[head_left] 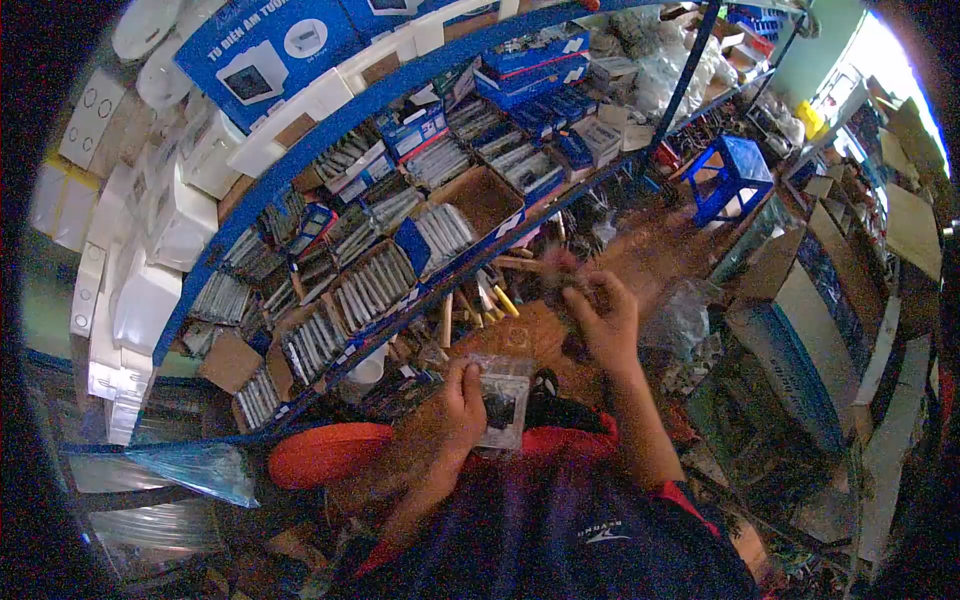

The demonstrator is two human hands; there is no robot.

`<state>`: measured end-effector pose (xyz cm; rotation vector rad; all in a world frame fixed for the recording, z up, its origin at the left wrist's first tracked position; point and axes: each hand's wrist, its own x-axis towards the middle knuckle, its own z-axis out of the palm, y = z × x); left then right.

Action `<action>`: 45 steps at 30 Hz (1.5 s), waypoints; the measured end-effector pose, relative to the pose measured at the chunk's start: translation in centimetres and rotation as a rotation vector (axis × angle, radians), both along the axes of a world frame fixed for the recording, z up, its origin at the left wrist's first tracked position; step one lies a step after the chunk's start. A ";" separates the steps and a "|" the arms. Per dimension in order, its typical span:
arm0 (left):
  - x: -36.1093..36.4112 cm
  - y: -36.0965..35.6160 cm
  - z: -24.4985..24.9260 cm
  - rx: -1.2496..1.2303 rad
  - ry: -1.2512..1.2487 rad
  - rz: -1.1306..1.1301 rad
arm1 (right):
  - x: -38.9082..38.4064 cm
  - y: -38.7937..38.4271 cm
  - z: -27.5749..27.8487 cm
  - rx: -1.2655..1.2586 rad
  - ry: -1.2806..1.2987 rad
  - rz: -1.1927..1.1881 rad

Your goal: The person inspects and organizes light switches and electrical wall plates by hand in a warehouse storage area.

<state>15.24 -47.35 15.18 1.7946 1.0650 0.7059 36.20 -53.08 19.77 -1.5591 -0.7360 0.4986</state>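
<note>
My left hand (pixel 463 408) grips a clear plastic package (pixel 503 408) with a dark item inside, held over my lap near the red cloth of my shorts. Thumb on top, it keeps the package by its left edge. Raised further forward, my right hand (pixel 604 318) has its fingers bent together around something small and dark with a reddish part, smeared by motion; I cannot tell what it is. Beyond that hand lie several tools with wooden and yellow handles (pixel 497 298), under the shelf edge.
A blue metal shelf (pixel 425 305) on the left carries open cardboard boxes full of packed parts (pixel 375 285). White plastic boxes (pixel 150 305) line its upper level. A blue stool (pixel 735 175) stands ahead on the brown floor (pixel 645 255). Cardboard boxes (pixel 785 365) crowd the right side.
</note>
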 end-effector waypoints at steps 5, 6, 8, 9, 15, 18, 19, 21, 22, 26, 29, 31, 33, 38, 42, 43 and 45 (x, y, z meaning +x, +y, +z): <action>-0.1 0.1 0.1 0.006 -0.068 0.051 | -3.1 -0.1 -1.4 0.064 -0.190 0.293; 0.4 -0.1 0.2 0.017 -0.122 0.084 | -4.8 0.2 -2.0 0.042 -0.292 0.323; 0.5 0.2 0.0 0.052 -0.212 0.126 | -7.5 0.9 -1.5 0.006 -0.438 0.302; 0.2 0.7 -0.7 0.076 -0.250 0.137 | -7.7 0.9 -1.7 0.002 -0.265 0.336; -0.2 0.8 -0.8 -0.012 -0.284 0.244 | -7.4 -0.1 -2.7 -0.127 0.032 0.501; -0.8 1.2 -1.7 -0.079 -0.304 0.390 | -8.2 -0.5 -3.3 -0.004 0.145 0.511; -0.9 1.7 -1.8 -0.126 -0.301 0.456 | -8.8 -0.8 -3.2 -0.018 0.121 0.526; -1.6 2.9 -1.7 -0.113 -0.306 0.452 | -9.9 -1.7 -2.8 -0.048 0.070 0.549; -1.7 3.4 -1.6 -0.107 -0.311 0.450 | -10.0 -1.6 -3.2 -0.094 0.059 0.547; -1.7 3.6 -1.3 -0.087 -0.261 0.520 | -9.6 -1.8 -3.4 -0.078 0.171 0.647; -1.8 4.3 -2.9 -0.099 -0.319 0.592 | -9.3 -2.8 -6.6 -0.163 0.270 0.720; -1.8 5.0 -3.8 -0.130 -0.445 0.656 | -8.8 -3.1 -7.1 -0.147 0.352 0.739; -1.6 4.7 -2.5 -0.323 -0.575 0.699 | -7.7 -3.0 -6.5 -0.197 0.417 0.621; -2.7 3.9 0.4 -0.800 -0.963 0.200 | -4.1 -2.3 -2.5 -0.090 0.455 0.706; -3.5 3.7 0.6 -0.810 -0.899 -0.209 | -2.0 -1.5 -3.6 -0.050 0.578 0.603; -3.7 3.8 0.6 -0.857 -0.911 -0.276 | -2.0 -1.3 -4.3 -0.071 0.505 0.416; -4.7 4.0 0.6 -0.947 -0.932 -0.408 | -2.1 -0.6 -6.5 -0.111 0.353 0.050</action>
